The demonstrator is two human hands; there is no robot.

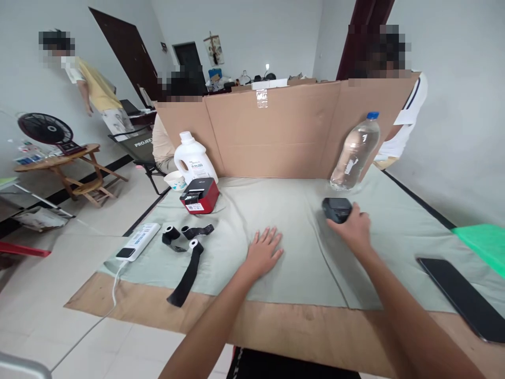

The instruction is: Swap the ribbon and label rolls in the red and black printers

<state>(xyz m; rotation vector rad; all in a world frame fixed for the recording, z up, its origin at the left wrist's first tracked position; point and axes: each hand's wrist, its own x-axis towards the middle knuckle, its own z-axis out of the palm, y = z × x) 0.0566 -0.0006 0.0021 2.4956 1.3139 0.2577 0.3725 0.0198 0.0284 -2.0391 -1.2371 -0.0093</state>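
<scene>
My left hand (263,252) lies flat, fingers spread, on the pale green cloth (292,273) at the middle of the table. My right hand (355,229) is closed around a small black boxy device (336,209), whose exact kind I cannot make out. It sits at or just above the cloth, in front of a clear plastic bottle (355,152) with a blue cap. To the left stands a red and black label printer (200,196). Several black tape rolls lie before it, one roll (193,258) with its strip unwound toward the front edge.
A cardboard screen (276,134) spans the back. A white jug (197,160) and paper cup (175,180) stand back left; a power strip (138,242) lies at left. On the right are a dark phone (460,295) and green plastic (481,245). Other people are beyond.
</scene>
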